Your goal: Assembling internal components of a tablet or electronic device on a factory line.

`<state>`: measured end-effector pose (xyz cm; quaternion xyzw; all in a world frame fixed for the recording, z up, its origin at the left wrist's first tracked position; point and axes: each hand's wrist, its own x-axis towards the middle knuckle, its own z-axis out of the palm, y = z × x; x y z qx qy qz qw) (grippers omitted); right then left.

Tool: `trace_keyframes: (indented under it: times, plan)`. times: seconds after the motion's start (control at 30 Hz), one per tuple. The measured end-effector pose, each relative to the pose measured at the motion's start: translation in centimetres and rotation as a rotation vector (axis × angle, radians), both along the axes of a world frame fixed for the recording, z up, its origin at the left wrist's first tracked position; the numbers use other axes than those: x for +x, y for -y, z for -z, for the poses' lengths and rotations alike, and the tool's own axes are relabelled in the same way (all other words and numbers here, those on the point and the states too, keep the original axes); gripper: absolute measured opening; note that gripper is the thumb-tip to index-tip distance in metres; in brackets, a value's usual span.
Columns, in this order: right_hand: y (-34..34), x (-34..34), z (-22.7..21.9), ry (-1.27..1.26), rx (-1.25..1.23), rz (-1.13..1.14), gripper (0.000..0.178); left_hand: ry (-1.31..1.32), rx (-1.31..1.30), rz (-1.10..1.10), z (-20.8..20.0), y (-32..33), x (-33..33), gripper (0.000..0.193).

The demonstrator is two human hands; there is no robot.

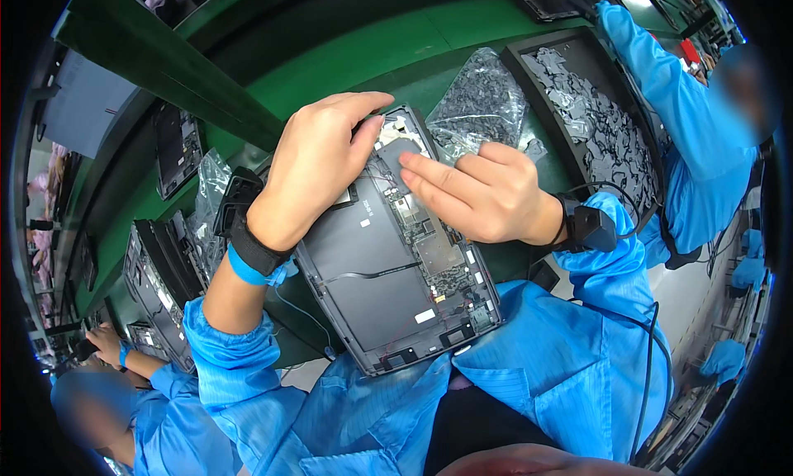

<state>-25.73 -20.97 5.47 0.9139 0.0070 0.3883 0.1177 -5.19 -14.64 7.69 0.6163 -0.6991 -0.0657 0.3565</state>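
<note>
A green surface [388, 47] fills the upper half of the frame and carries everything else. In the centre lies an opened tablet-like device [396, 261], back cover off, dark inner plates and small circuit boards showing; its lower end juts over the surface edge toward the person's blue smock, probably so it sits close under both hands.

To the upper right stands a black tray [529, 71] of grey cut pieces, with a clear bag [479, 104] of similar bits just left of it, both near the device's top end and apparently within easy reach.

The left hand [318, 166] arches over the device's upper left corner, its grip pressed down with fingertips on the rim, seemingly steadying it. The right hand [479, 195] comes in from the right, fingers together and extended, flat on a grey patch near the top of the device, as if smoothing it down. Both hands touch the device; neither pinches anything that can be made out.

A co-worker's blue sleeve [661, 88] reaches in at upper right.
</note>
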Motion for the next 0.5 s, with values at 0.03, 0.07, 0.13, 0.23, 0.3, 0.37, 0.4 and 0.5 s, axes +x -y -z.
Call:
trace_keyframes:
  times: [0.03,0.07,0.13,0.23,0.3,0.37,0.4,0.5]
  plan:
    - [-0.2,-0.3,0.0,0.010,0.020,-0.003,0.018,0.001,0.002,0.003,0.1,0.1,0.0,0.017]
    - [-0.4,-0.7,-0.1,0.011,0.023,0.000,0.018,0.031,-0.017,-0.004,0.3,0.2,0.2,0.016]
    - [-0.8,-1.4,-0.3,-0.099,0.051,-0.090,0.015,0.063,-0.031,-0.008,0.2,0.1,0.5,0.016]
    - [-0.9,-1.1,0.0,-0.149,0.208,-0.124,0.015,-0.064,0.135,-0.088,-0.4,-0.5,0.9,0.014]
    - [0.1,-0.4,-0.8,-0.067,0.281,-0.116,0.015,-0.065,0.169,-0.130,-0.2,-1.0,1.1,0.017]
    - [1.8,1.5,-0.9,0.115,0.417,-0.031,0.013,-0.073,0.157,-0.141,0.2,-1.4,1.1,0.017]
    - [2.7,2.5,-1.0,0.127,0.409,0.012,0.013,-0.080,0.145,-0.144,0.2,-1.5,0.9,0.017]
    - [3.2,4.0,-1.0,0.085,0.381,0.109,0.011,-0.118,0.127,-0.147,0.1,-1.5,0.7,0.015]
